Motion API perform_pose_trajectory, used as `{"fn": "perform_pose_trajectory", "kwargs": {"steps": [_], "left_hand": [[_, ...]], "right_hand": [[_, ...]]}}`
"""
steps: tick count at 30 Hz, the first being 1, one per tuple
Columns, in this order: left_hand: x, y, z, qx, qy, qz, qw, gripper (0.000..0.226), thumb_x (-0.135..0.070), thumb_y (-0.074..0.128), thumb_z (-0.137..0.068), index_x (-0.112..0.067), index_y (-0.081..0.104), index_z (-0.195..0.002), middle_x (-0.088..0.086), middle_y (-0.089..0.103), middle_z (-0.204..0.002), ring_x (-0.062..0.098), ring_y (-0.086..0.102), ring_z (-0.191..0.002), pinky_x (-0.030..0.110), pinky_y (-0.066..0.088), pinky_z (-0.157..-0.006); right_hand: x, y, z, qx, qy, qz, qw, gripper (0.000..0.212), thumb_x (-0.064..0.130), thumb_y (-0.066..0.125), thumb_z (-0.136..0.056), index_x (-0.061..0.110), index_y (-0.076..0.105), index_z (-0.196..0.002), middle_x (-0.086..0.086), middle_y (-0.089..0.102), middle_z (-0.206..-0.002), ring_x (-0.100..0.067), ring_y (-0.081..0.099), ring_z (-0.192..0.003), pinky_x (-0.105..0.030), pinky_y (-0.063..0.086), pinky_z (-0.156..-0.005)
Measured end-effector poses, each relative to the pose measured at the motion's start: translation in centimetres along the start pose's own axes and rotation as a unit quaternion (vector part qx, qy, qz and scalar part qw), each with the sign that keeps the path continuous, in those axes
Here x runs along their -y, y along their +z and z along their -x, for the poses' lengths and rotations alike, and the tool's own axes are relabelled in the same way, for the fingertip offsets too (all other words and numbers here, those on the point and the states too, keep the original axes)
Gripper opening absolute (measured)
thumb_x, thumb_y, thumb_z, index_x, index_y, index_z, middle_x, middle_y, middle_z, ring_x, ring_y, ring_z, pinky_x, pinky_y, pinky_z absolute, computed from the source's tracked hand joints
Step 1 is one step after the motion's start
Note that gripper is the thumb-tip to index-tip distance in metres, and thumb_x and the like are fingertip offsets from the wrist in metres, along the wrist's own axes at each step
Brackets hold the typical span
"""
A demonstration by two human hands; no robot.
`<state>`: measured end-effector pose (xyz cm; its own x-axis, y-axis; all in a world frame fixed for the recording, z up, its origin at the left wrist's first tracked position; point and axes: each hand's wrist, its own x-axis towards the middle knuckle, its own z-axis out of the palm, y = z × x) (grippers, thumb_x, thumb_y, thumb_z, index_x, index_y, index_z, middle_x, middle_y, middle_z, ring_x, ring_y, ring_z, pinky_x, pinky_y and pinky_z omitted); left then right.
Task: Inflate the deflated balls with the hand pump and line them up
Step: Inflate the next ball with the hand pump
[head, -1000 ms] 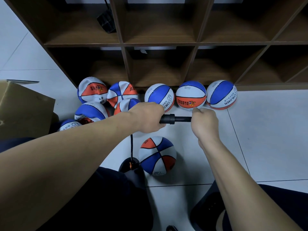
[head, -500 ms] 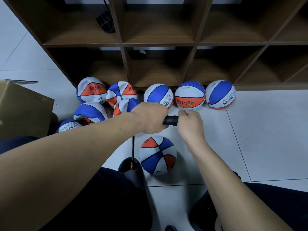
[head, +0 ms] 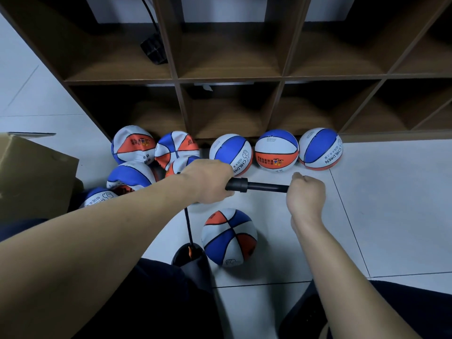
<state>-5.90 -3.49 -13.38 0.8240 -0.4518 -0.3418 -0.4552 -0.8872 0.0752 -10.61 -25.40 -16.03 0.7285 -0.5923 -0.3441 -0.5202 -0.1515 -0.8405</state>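
**Black hand pump being worked over a half-soft ball**

Cardboard is showing far to the left of the pump [head: 256,186]: a box [head: 34,177] whose inside is not being shown, so its contents cannot be told. Between the box and the pump, a heap of crumpled, deflated balls [head: 133,148] is being kept apart, presumably as the pile not yet done. Just left of the pump's rod, the barrel is being clenched by the left hand [head: 208,181], probably to steady it against the strokes. From under that hand a thin hose [head: 187,226] is being led down toward a dark object by the knee; its joint with the ball being filled [head: 230,237], below the pump, is hidden. At the pump's right end, the handle is being grasped in the curled fingers of the right hand [head: 307,193], with the rod drawn out. Beyond the pump, three round balls [head: 276,150] are being lined up against the wooden shelf unit [head: 230,77]. One cubby up and left of the pump is holding a black device [head: 154,48]; the others are looking bare.
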Motion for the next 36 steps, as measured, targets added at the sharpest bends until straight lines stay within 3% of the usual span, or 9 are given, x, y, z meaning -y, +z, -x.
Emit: {"fn": "perform_pose_trajectory", "kwargs": {"steps": [12,21,25,28,31,33,36], "left_hand": [[-2.0,-0.1,0.0,-0.025,0.019,0.008,0.999,0.028,-0.052,0.06,-0.102,-0.03,0.063,-0.086,-0.005,0.063,-0.075,0.017,0.062,-0.069,0.031,0.041,-0.056],[-2.8,0.4,0.0,-0.031,0.025,0.018,0.999,0.035,-0.052,0.061,-0.101,-0.028,0.054,-0.076,-0.005,0.059,-0.071,0.017,0.059,-0.066,0.032,0.043,-0.057],[-2.4,0.1,-0.3,-0.033,0.026,0.029,0.999,0.025,-0.052,0.064,-0.099,-0.029,0.063,-0.088,-0.007,0.061,-0.074,0.018,0.062,-0.072,0.036,0.054,-0.065],[-1.3,-0.1,-0.4,-0.026,0.019,0.025,0.999,0.028,-0.051,0.064,-0.098,-0.029,0.059,-0.082,-0.006,0.061,-0.075,0.018,0.062,-0.073,0.034,0.048,-0.062],[0.7,-0.5,-0.1,0.003,-0.003,0.031,1.0,0.031,-0.05,0.066,-0.097,-0.026,0.059,-0.079,-0.004,0.063,-0.075,0.018,0.061,-0.071,0.035,0.053,-0.065],[1.1,-0.6,0.0,0.02,-0.008,0.034,0.999,0.033,-0.054,0.066,-0.097,-0.026,0.061,-0.08,-0.002,0.064,-0.075,0.017,0.06,-0.07,0.035,0.053,-0.066],[0.4,-0.4,-0.1,0.023,-0.008,0.015,1.0,0.037,-0.059,0.064,-0.097,-0.028,0.059,-0.079,-0.003,0.062,-0.075,0.016,0.059,-0.069,0.033,0.047,-0.06]], "right_hand": [[0.4,2.9,3.1,0.04,-0.076,0.024,0.996,0.042,0.021,0.051,-0.104,0.017,0.042,-0.062,-0.001,0.047,-0.064,-0.023,0.041,-0.063,-0.037,0.035,-0.062],[0.5,3.1,3.5,0.078,-0.067,0.039,0.994,0.04,0.031,0.054,-0.108,0.009,0.058,-0.075,-0.006,0.063,-0.075,-0.022,0.056,-0.069,-0.034,0.044,-0.062],[1.1,2.4,2.5,0.118,-0.064,0.041,0.99,0.041,0.03,0.06,-0.105,0.013,0.053,-0.068,-0.001,0.054,-0.066,-0.021,0.049,-0.064,-0.034,0.04,-0.063],[1.2,0.8,0.9,0.103,-0.069,0.059,0.991,0.044,0.027,0.063,-0.1,0.017,0.044,-0.062,-0.001,0.044,-0.06,-0.025,0.041,-0.061,-0.035,0.035,-0.061],[1.4,-1.8,-1.6,0.072,-0.006,0.033,0.997,0.038,0.027,0.064,-0.094,0.021,0.038,-0.067,-0.006,0.036,-0.063,-0.025,0.03,-0.06,-0.035,0.028,-0.057],[1.5,-2.7,-2.3,0.094,0.048,0.018,0.994,0.032,0.024,0.062,-0.093,0.023,0.037,-0.073,-0.007,0.03,-0.065,-0.023,0.022,-0.056,-0.03,0.02,-0.052],[0.9,-1.7,-1.8,0.076,0.048,-0.005,0.996,0.038,0.017,0.06,-0.093,0.022,0.031,-0.069,-0.004,0.025,-0.065,-0.024,0.021,-0.062,-0.034,0.018,-0.056]]}}
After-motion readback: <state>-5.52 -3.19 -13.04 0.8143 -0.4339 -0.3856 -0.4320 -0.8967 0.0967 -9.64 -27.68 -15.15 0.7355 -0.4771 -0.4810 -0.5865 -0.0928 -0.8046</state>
